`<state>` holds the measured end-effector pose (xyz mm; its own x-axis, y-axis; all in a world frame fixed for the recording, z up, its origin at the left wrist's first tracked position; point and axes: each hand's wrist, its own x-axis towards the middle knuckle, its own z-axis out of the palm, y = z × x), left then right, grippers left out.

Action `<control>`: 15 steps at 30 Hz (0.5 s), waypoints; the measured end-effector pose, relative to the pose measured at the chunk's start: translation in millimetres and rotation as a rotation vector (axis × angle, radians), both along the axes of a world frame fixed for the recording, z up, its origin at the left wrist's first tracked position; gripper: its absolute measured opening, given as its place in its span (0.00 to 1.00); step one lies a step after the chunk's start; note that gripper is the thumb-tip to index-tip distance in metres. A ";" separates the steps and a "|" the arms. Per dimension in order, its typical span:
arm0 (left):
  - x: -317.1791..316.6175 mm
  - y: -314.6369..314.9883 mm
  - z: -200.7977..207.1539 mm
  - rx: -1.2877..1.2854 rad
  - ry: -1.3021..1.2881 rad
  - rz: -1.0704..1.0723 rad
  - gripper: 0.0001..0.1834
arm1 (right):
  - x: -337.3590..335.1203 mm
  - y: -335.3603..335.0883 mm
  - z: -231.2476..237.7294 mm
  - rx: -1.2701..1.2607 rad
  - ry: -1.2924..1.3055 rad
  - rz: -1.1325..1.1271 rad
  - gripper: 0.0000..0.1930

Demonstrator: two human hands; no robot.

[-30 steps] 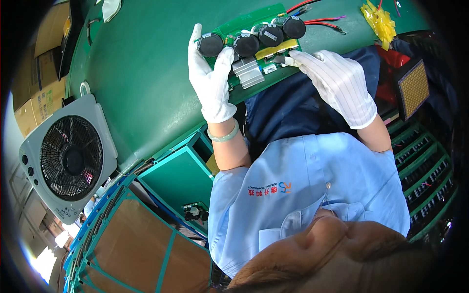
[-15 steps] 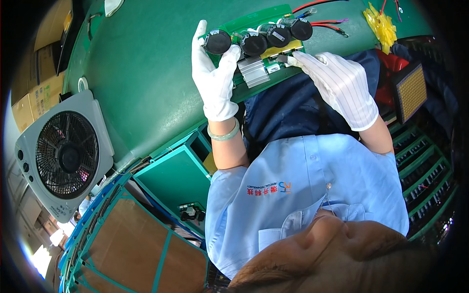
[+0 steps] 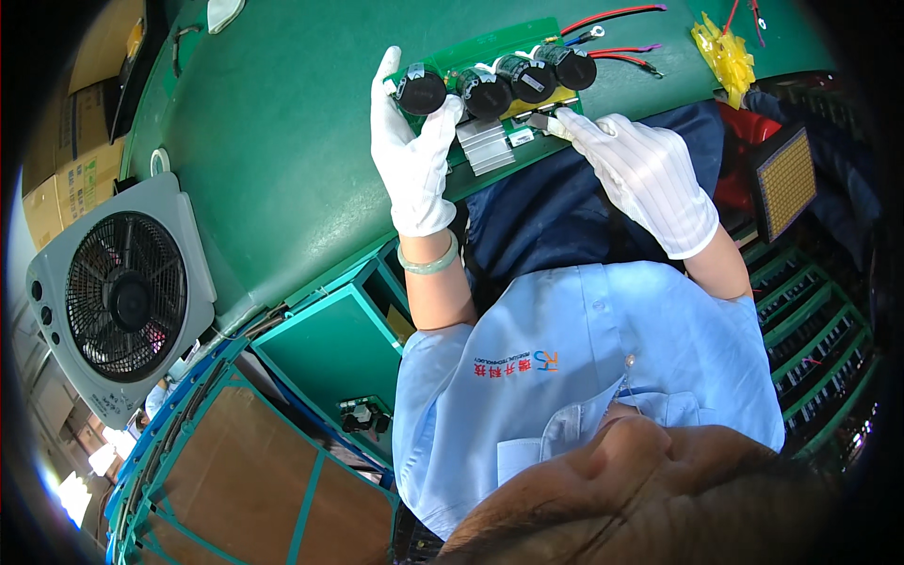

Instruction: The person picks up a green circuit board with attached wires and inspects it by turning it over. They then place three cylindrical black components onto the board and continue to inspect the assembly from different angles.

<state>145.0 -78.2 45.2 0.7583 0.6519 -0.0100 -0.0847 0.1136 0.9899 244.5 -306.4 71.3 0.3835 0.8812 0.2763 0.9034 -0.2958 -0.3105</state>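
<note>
A green circuit board (image 3: 499, 43) is tilted at the near edge of the green work table. My gloved left hand (image 3: 411, 174) is closed on its left end, fingers behind and thumb in front. Several black cylindrical capacitors (image 3: 483, 92) stand in a row across the board, with a ribbed silver heat sink (image 3: 487, 147) below them. In my gloved right hand (image 3: 650, 179) is a small dark flat-tipped tool (image 3: 538, 121), pinched between thumb and fingers. Its tip meets the board's lower part, right of the heat sink; the rest is hidden by the glove.
Red and blue wires (image 3: 612, 55) run from the board's right end over the table (image 3: 282, 169). Yellow plastic wrapping (image 3: 725, 61) lies at the far right. A grey box fan (image 3: 127, 297) stands at left, and a green rack (image 3: 815, 339) at right.
The view has shifted a little. My right hand and the tool tip have moved slightly left and down on the board; my left hand keeps its hold.
</note>
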 end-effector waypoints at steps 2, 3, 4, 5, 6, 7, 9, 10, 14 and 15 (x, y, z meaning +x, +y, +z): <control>-2.1 0.7 -1.7 -0.016 -0.001 0.012 0.41 | -1.0 2.9 1.6 -0.010 -0.016 0.007 0.29; -2.6 0.7 -2.3 -0.014 -0.003 0.015 0.41 | -1.9 3.6 2.3 -0.018 -0.024 0.007 0.29; -2.5 0.6 -2.5 -0.013 -0.005 0.018 0.41 | -2.8 3.6 2.1 -0.025 -0.021 -0.004 0.29; -1.9 0.4 -2.6 0.009 -0.012 0.018 0.41 | -4.0 3.4 1.2 -0.032 -0.018 -0.015 0.29; -1.5 0.4 -2.3 0.033 -0.017 0.019 0.41 | -5.0 3.3 0.1 -0.037 -0.013 -0.025 0.29; -1.2 0.2 -2.0 0.057 -0.022 0.019 0.40 | -5.4 3.0 -0.7 -0.026 -0.006 -0.028 0.29; -1.1 0.4 -1.0 0.021 -0.016 0.012 0.40 | -5.7 2.1 -2.2 -0.006 0.008 -0.039 0.28; -0.7 0.9 -0.3 0.002 -0.012 0.006 0.40 | -6.1 1.0 -5.0 0.028 -0.007 -0.053 0.27; 3.3 5.1 -3.1 0.006 -0.005 0.014 0.38 | -3.1 0.1 -8.6 0.085 -0.044 -0.134 0.23; 4.7 5.2 -3.6 -0.009 -0.007 0.027 0.37 | -2.8 -0.3 -7.3 0.077 -0.048 -0.164 0.22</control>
